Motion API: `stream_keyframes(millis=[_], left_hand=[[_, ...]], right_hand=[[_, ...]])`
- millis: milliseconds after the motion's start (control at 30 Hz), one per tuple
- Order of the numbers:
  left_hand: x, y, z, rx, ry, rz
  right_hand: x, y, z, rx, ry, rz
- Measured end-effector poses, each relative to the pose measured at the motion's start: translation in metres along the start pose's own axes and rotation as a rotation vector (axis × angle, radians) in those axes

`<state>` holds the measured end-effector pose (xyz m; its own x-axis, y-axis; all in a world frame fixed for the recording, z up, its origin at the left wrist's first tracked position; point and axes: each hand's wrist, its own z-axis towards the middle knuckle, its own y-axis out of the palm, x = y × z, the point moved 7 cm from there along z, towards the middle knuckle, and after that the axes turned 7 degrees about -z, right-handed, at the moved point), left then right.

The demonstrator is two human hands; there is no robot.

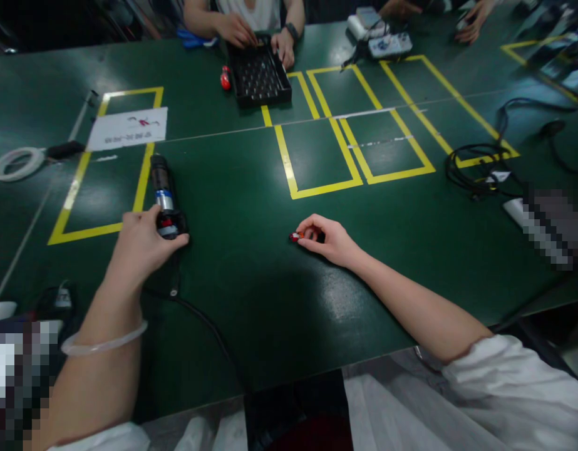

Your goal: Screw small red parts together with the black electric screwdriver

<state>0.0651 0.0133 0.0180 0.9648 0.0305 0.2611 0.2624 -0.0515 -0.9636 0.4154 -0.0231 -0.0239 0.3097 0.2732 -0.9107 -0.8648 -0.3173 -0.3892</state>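
My left hand (143, 241) is closed round the rear end of a black corded power tool (164, 194) that lies flat on the green table (251, 269), its silver-and-blue band just ahead of my fingers. The tool's cable (199, 316) runs back toward me. My right hand (329, 238) rests on the table to the right, its fingers pinched on a small red and black part (295, 236) that touches the surface.
Yellow tape rectangles (317, 156) mark the table. A person across the table has both hands at a black tray (258, 75), a red item (225, 78) beside it. A white paper (128, 128), a tape roll (16, 163) and coiled black cables (476, 166) lie around.
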Motion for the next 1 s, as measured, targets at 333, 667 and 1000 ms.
stream_keyframes(millis=[333,667,1000], left_hand=[[0.123,0.048,-0.033,-0.039,0.285,-0.259],[0.186,0.066,-0.050,-0.162,0.430,-0.374],[0.190,0.066,-0.056,-0.086,0.403,-0.219]], right_hand=[[-0.015,-0.002,-0.005,0.051,-0.183,-0.249],[-0.020,0.003,-0.007,0.018,-0.227,-0.475],[-0.022,0.003,-0.011,0.056,-0.243,-0.474]])
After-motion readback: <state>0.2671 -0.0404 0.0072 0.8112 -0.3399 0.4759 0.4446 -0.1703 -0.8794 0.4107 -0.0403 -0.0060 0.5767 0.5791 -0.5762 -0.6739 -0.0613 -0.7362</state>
